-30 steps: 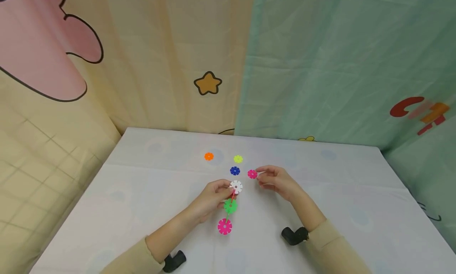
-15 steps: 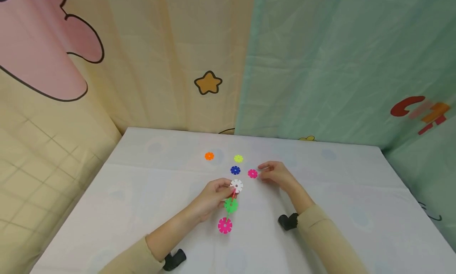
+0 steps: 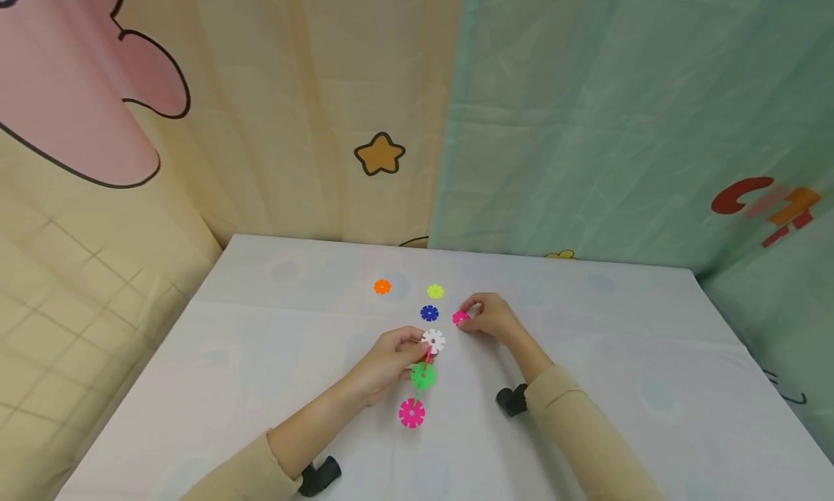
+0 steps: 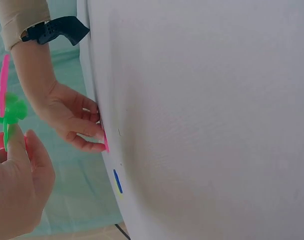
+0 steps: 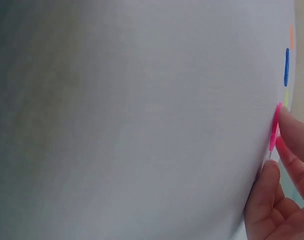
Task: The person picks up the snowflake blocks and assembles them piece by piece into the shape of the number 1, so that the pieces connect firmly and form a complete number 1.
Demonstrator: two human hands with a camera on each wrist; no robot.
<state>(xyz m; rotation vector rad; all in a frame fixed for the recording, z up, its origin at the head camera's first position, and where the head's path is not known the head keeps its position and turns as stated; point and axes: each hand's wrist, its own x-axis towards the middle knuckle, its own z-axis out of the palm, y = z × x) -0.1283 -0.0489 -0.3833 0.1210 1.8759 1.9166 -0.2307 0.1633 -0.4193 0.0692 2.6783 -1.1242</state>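
Observation:
My left hand (image 3: 391, 363) grips the upper end of a chain of slotted plastic snowflake discs, held above the table. A white disc (image 3: 433, 341) tops it, then a red disc (image 3: 427, 357) edge-on, a green disc (image 3: 423, 376) and a pink disc (image 3: 412, 413) at the bottom. In the left wrist view the green disc (image 4: 11, 107) stands above the fingertips, while the white one is not seen. My right hand (image 3: 491, 317) has its thumb and fingers curled round a loose pink disc (image 5: 275, 127) lying on the table, its edge partly covered by them.
Loose discs lie just beyond the hands: a blue disc (image 3: 429, 313), a yellow disc (image 3: 435, 291) and an orange disc (image 3: 382, 287) farther left. A white cloth covers the table (image 3: 260, 342). Printed curtains (image 3: 573, 124) hang behind it. Both wrists carry black mounts (image 3: 319, 476).
My right hand has shifted left and slightly away from me, its fingers closing round the loose pink disc. The left hand and its chain have barely moved.

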